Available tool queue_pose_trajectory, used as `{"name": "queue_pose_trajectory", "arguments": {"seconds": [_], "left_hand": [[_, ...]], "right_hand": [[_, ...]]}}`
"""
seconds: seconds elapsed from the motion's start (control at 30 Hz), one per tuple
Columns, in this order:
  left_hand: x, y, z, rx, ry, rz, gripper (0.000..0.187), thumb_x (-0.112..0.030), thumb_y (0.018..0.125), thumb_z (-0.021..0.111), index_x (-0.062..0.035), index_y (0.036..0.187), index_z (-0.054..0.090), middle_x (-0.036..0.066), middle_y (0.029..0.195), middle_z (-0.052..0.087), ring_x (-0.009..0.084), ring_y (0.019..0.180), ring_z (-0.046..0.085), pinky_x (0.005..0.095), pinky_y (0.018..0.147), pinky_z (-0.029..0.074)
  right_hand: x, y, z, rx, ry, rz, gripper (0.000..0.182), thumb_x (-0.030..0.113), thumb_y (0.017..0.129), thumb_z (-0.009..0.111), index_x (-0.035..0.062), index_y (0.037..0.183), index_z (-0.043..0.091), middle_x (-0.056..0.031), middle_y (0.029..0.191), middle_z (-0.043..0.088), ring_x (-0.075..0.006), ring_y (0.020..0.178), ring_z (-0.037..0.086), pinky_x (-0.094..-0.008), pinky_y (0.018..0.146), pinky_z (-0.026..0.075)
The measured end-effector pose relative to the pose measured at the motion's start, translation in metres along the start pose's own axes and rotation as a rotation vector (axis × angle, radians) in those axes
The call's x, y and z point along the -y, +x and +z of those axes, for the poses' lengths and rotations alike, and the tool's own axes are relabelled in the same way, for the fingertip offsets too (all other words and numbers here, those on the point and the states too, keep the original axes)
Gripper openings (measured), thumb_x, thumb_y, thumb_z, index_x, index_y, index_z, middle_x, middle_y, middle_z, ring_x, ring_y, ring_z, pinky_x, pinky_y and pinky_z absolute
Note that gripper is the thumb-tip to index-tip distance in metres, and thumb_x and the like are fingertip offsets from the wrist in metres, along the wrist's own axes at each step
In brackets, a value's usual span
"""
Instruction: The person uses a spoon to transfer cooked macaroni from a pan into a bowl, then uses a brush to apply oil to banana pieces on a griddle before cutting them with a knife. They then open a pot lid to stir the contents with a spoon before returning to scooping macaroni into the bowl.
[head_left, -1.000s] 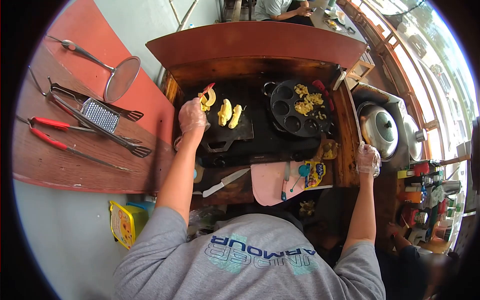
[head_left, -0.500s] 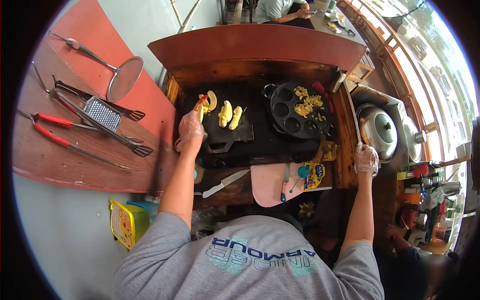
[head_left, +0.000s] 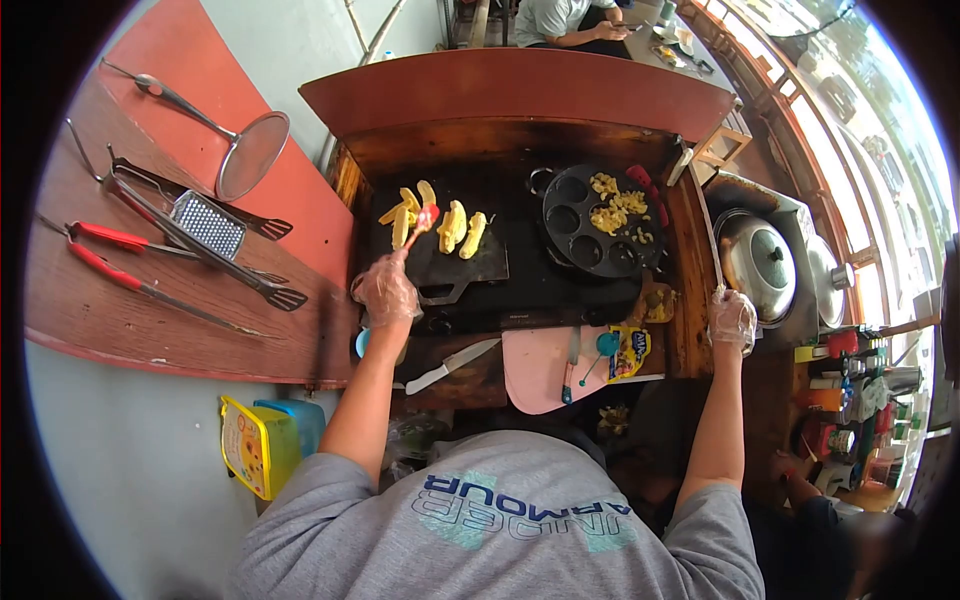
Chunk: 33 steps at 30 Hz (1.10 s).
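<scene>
My left hand (head_left: 386,292), in a clear plastic glove, is closed round a small basting brush (head_left: 428,214) with a red head. The brush head is among yellow pieces that look like peeled bananas (head_left: 452,228); several lie on the dark flat griddle (head_left: 478,262). My right hand (head_left: 733,320), gloved too, has its fingers curled over the top edge of the wooden side panel (head_left: 703,262). To the right of the griddle sits a round black pan (head_left: 600,256) with hollows, holding small chopped yellow pieces (head_left: 617,208).
A knife (head_left: 452,366) with a white handle lies beside a pink cutting board (head_left: 540,372), which bears another knife and a yellow packet (head_left: 630,352). Tongs (head_left: 135,285) and a grater (head_left: 208,222) hang at left. A lidded pot (head_left: 757,262) stands right. Another person (head_left: 570,25) sits beyond.
My left hand has moved slightly nearer to me, and the brush head has swung right and toward me, off the leftmost pieces. My right hand stays where it was.
</scene>
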<state>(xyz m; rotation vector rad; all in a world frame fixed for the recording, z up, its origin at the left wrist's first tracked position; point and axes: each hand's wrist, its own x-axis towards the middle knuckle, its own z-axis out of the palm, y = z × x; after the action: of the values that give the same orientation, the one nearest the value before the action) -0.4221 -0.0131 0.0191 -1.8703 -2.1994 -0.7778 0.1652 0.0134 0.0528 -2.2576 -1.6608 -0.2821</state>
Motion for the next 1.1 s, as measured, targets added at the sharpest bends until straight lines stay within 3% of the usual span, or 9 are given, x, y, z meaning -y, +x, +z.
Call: {"name": "queue_pose_trajectory", "arguments": {"seconds": [0.17, 0.3, 0.37, 0.4, 0.63, 0.8, 0.87, 0.97, 1.1], "left_hand": [[0.014, -0.016, 0.02, -0.022, -0.035, 0.139, 0.028, 0.002, 0.085, 0.058, -0.0056, 0.109, 0.07, 0.019, 0.088, 0.069, 0.0379, 0.083, 0.068, 0.0488, 0.076, 0.053], [0.016, 0.022, 0.011, -0.061, 0.01, -0.128, 0.024, 0.0, 0.091, 0.055, -0.0021, 0.111, 0.068, 0.023, 0.094, 0.069, 0.0431, 0.091, 0.068, 0.0515, 0.081, 0.054], [0.027, 0.032, 0.002, -0.01, -0.089, -0.298, 0.023, -0.001, 0.093, 0.054, -0.0006, 0.111, 0.069, 0.026, 0.103, 0.07, 0.0443, 0.097, 0.069, 0.0509, 0.084, 0.055], [0.021, 0.038, -0.01, 0.118, -0.073, -0.414, 0.023, -0.003, 0.094, 0.054, 0.0008, 0.111, 0.07, 0.028, 0.108, 0.07, 0.0452, 0.1, 0.068, 0.0506, 0.085, 0.055], [0.027, 0.003, -0.001, 0.119, -0.101, -0.227, 0.024, -0.009, 0.098, 0.053, 0.0017, 0.11, 0.071, 0.026, 0.108, 0.071, 0.042, 0.103, 0.068, 0.0487, 0.091, 0.054], [0.033, 0.008, 0.001, 0.2, -0.156, -0.291, 0.023, -0.008, 0.097, 0.055, -0.0015, 0.11, 0.073, 0.025, 0.107, 0.071, 0.0413, 0.103, 0.068, 0.0483, 0.09, 0.054], [0.034, 0.009, -0.003, 0.099, -0.073, -0.247, 0.023, -0.008, 0.097, 0.055, -0.003, 0.111, 0.073, 0.025, 0.106, 0.071, 0.0408, 0.103, 0.068, 0.0483, 0.089, 0.054], [0.036, 0.014, -0.001, 0.205, 0.001, -0.167, 0.023, -0.007, 0.097, 0.054, -0.0031, 0.111, 0.073, 0.025, 0.107, 0.071, 0.0404, 0.103, 0.068, 0.0484, 0.089, 0.055], [0.035, 0.023, -0.018, 0.102, 0.071, -0.183, 0.021, -0.005, 0.094, 0.057, -0.0041, 0.108, 0.073, 0.022, 0.107, 0.071, 0.0397, 0.101, 0.068, 0.0485, 0.09, 0.055]], "right_hand": [[0.003, -0.001, -0.002, -0.009, 0.001, -0.013, 0.036, 0.035, 0.096, 0.06, 0.0047, 0.087, 0.077, -0.0212, 0.086, 0.072, -0.0403, 0.085, 0.07, -0.0507, 0.08, 0.053], [0.004, -0.002, -0.005, 0.017, 0.01, 0.024, 0.035, 0.035, 0.095, 0.061, 0.0045, 0.088, 0.076, -0.0214, 0.088, 0.072, -0.0402, 0.086, 0.07, -0.0505, 0.081, 0.054], [0.006, -0.001, -0.003, 0.017, 0.019, 0.028, 0.034, 0.034, 0.095, 0.061, 0.0046, 0.088, 0.076, -0.0215, 0.088, 0.072, -0.0402, 0.087, 0.07, -0.0505, 0.081, 0.054], [0.006, -0.002, -0.003, 0.027, 0.012, 0.033, 0.034, 0.034, 0.095, 0.061, 0.0046, 0.088, 0.076, -0.0214, 0.089, 0.072, -0.0401, 0.087, 0.07, -0.0505, 0.081, 0.054], [0.007, -0.003, -0.004, 0.022, 0.012, 0.052, 0.034, 0.034, 0.094, 0.059, 0.0042, 0.088, 0.075, -0.0206, 0.088, 0.072, -0.0399, 0.086, 0.07, -0.0504, 0.081, 0.053], [0.006, -0.001, -0.003, 0.007, 0.007, 0.035, 0.033, 0.033, 0.094, 0.06, 0.0042, 0.088, 0.075, -0.0206, 0.087, 0.072, -0.0403, 0.085, 0.069, -0.0505, 0.081, 0.053], [0.006, -0.002, -0.004, 0.018, 0.014, 0.042, 0.034, 0.034, 0.093, 0.061, 0.0045, 0.089, 0.076, -0.0204, 0.087, 0.072, -0.0402, 0.086, 0.069, -0.0506, 0.081, 0.053], [0.005, -0.001, -0.002, 0.038, 0.016, 0.057, 0.036, 0.036, 0.094, 0.06, 0.0052, 0.092, 0.078, -0.0221, 0.089, 0.073, -0.041, 0.089, 0.07, -0.0497, 0.082, 0.054], [0.003, -0.002, -0.002, 0.032, 0.03, 0.052, 0.033, 0.034, 0.092, 0.062, 0.0039, 0.09, 0.076, -0.0212, 0.088, 0.072, -0.0405, 0.086, 0.069, -0.0503, 0.081, 0.053]]}}
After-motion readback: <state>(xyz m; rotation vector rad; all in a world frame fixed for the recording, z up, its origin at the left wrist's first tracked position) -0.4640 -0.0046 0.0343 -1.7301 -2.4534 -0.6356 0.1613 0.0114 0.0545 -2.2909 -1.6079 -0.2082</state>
